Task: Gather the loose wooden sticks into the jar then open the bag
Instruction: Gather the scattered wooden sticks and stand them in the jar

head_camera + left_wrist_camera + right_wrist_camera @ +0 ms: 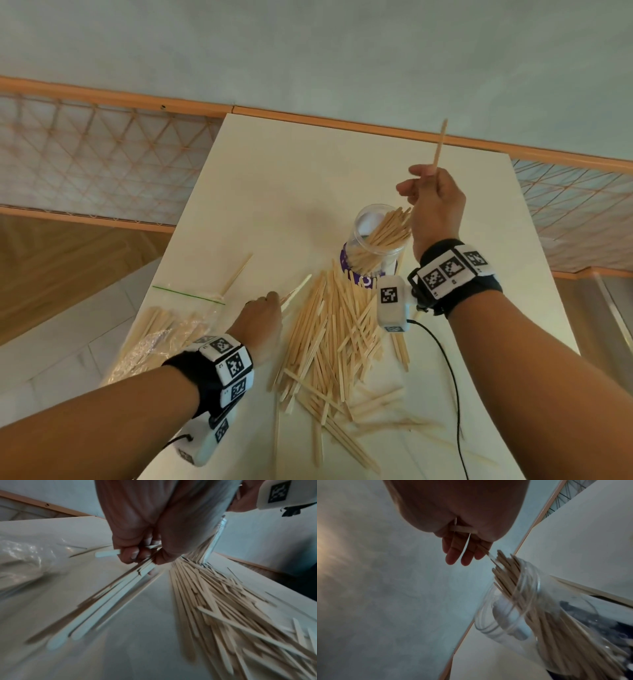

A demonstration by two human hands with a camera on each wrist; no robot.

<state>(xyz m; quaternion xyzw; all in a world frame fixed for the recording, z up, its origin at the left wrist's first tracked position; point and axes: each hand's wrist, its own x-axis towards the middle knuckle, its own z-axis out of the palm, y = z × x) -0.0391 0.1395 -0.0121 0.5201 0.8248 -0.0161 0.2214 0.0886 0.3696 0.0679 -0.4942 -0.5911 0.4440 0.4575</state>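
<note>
A clear jar [373, 236] with a purple label stands on the white table [267, 192], partly filled with wooden sticks [508, 574]. A big heap of loose sticks [335, 335] lies in front of it. My right hand [431, 198] hovers above the jar's mouth and pinches a stick [439, 147] that points up. My left hand [263, 315] is low at the heap's left edge, fingers curled round a few sticks [109, 601]. A clear zip bag [161, 329] with a green seal lies to the left, with sticks inside.
One stray stick [236, 274] lies beyond the bag. A black cable [448, 377] runs from the right wrist over the table's right side. An orange-framed net railing [102, 154] borders the far edge. The table's far half is bare.
</note>
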